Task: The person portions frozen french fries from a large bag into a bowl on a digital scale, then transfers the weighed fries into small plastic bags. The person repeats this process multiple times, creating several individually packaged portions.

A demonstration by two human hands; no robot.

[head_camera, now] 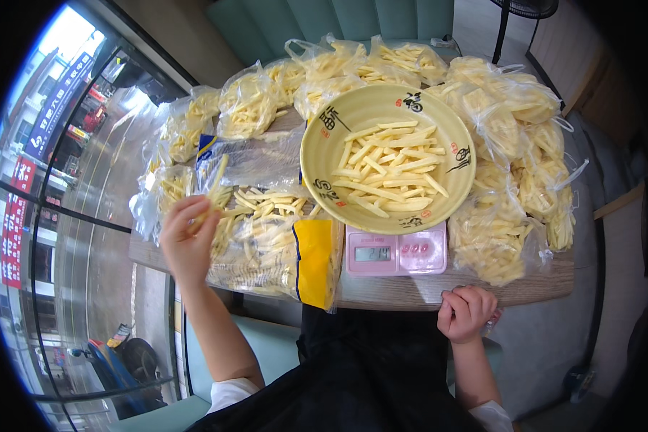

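My left hand (190, 229) holds a few pale French fries (220, 174) above the left end of an opened plastic fry bag (316, 264) with a yellow and blue band. Loose fries lie at that bag's opening. My right hand (467, 313) is at the table's front edge, its fingers curled; a bit of clear plastic shows beside it, and whether it grips this is unclear. Between the hands a pink digital kitchen scale (396, 252) carries a wide yellow-green bowl (324, 156), decorated with painted characters, with fries lying inside.
Knotted clear bags of fries (248, 105) line the table's back and left side. More are piled at the right (497, 124). A flattened plastic bag (254, 159) lies left of the bowl. A teal bench (335, 24) stands behind the wooden table (540, 281); a window is at the left.
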